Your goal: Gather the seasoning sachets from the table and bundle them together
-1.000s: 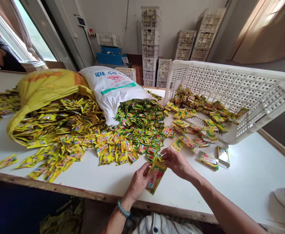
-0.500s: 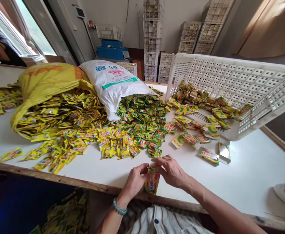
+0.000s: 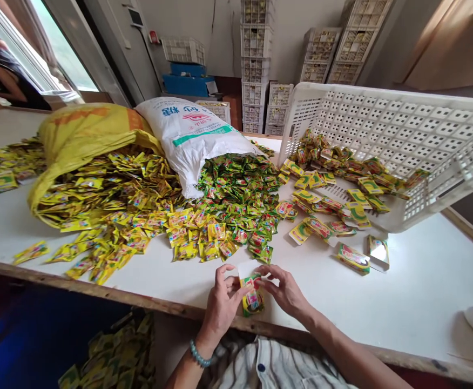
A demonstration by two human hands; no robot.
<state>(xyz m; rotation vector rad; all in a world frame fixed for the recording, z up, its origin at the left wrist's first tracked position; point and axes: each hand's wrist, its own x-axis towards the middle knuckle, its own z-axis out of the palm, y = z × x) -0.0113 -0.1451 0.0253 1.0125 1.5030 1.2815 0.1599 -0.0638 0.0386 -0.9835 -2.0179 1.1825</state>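
Observation:
A small yellow-and-green printed box [image 3: 253, 303] lies near the table's front edge, between my two hands. At its far end a white flap stands open. My left hand [image 3: 221, 302], with a beaded bracelet on its wrist, grips the box's left side, thumb across its top face. From the right, my right hand [image 3: 283, 290] holds the box near the flap with thumb and fingers. Just beyond are loose yellow sachets [image 3: 204, 237] and green sachets [image 3: 248, 200]. Whether anything is inside the box is hidden.
A yellow sack [image 3: 94, 121] and a white sack [image 3: 196, 127] spill sachets across the table [image 3: 147, 275]. On the right a white plastic crate [image 3: 382, 116] lies tipped, with several small boxes [image 3: 353, 258] in and before it. Stacked crates [image 3: 256, 70] stand behind.
My hands have drawn slightly apart at the box's far end, and the white flap now shows upright. The whole view has shifted slightly.

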